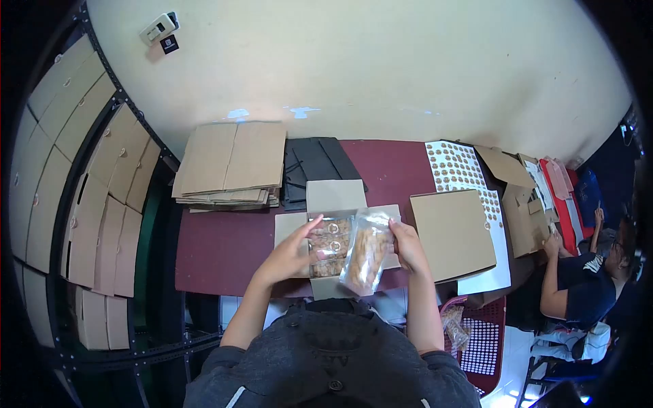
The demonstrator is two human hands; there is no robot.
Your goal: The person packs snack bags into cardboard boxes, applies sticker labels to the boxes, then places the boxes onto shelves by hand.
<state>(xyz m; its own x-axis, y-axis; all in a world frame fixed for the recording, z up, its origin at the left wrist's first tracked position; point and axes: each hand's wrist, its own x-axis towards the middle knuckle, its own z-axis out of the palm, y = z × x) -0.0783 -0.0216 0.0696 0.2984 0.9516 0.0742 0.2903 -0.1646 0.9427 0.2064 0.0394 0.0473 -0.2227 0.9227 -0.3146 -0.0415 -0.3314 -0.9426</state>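
Note:
An open cardboard box (335, 192) with its flaps folded out stands before me at the front of the maroon table. Inside it lie clear packs of brown food (331, 230) with round stickers. My right hand (410, 248) grips a clear plastic pouch of light-brown snack pieces (367, 253) by its right edge, tilted over the right side of the box. At the left side of the box is my left hand (287, 260), fingers apart, the fingertips over the packs and nothing held in them.
Flattened cardboard boxes (235, 156) are stacked at the back left, beside black folded sheets (320, 166). A closed carton (454, 234) rests on sticker sheets (454, 163) to the right. Below is a red basket (486, 330) with pouches. Shelved boxes (51, 197) line the left; a person (578, 292) sits right.

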